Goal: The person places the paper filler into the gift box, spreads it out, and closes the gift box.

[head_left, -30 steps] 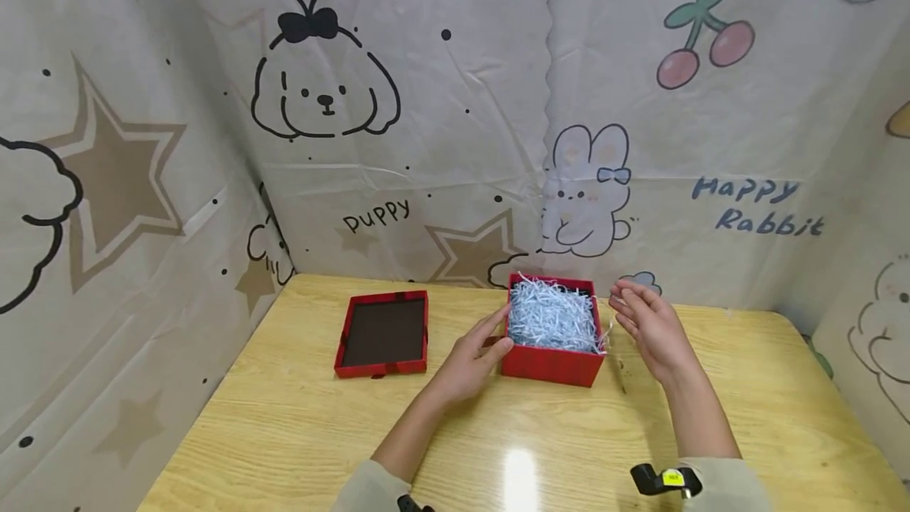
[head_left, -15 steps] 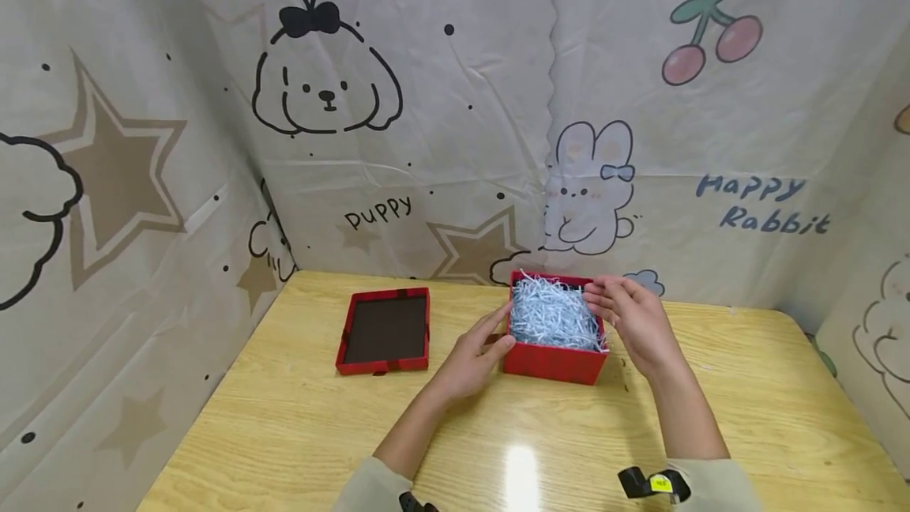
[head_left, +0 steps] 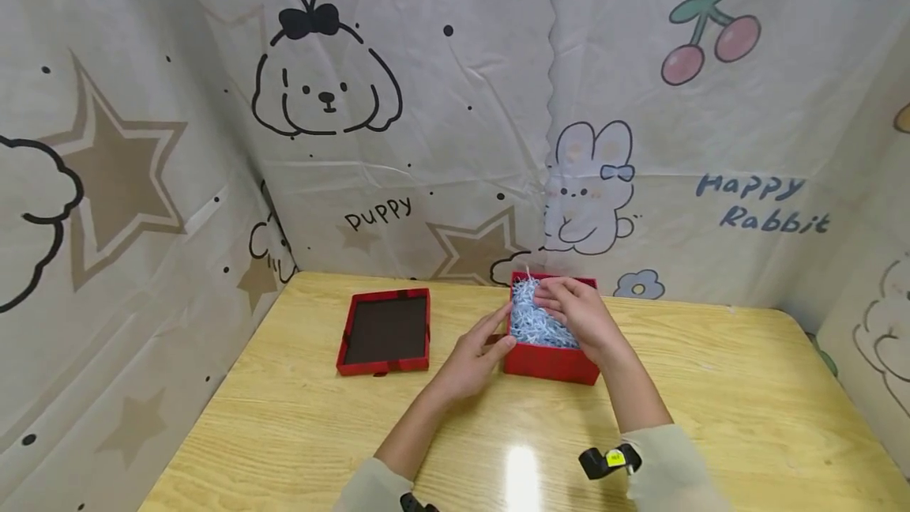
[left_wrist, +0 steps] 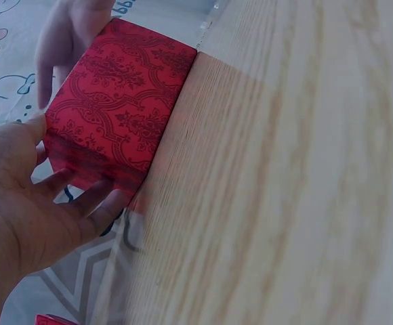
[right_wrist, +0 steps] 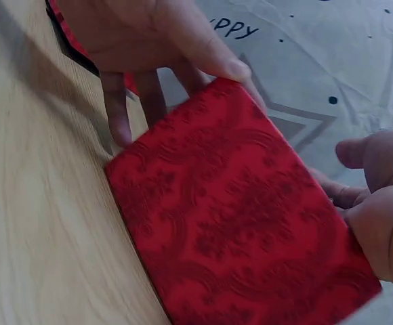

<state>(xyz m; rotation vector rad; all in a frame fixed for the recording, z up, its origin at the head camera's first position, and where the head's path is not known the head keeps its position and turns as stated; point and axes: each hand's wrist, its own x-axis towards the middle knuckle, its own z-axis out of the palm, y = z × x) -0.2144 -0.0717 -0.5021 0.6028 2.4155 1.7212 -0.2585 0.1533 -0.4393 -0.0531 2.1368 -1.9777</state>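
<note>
A red patterned box [head_left: 550, 364] stands on the table, lidless and filled with pale blue shredded paper [head_left: 535, 327]. My left hand [head_left: 465, 362] rests against the box's left side. In the left wrist view its fingers lie fairly straight along that wall, the thumb near the top corner. My right hand [head_left: 584, 321] is over the right part of the box, its fingertips at the shredded paper. From the right wrist, the box [right_wrist: 244, 210] hides most of those fingers, while the thumb points up. Whether the right fingertips press into the paper cannot be told.
The box's red lid [head_left: 387, 330] lies on the table to the left, dark inside facing up. Behind the wooden table [head_left: 320, 433] hangs a printed cloth [head_left: 483, 141], close to the box's back side. More cloth walls the left and right.
My right hand has moved left, from beside the box to over its shredded paper. The loose strands at the right rim are now hidden or gone. My left hand has stayed at the box.
</note>
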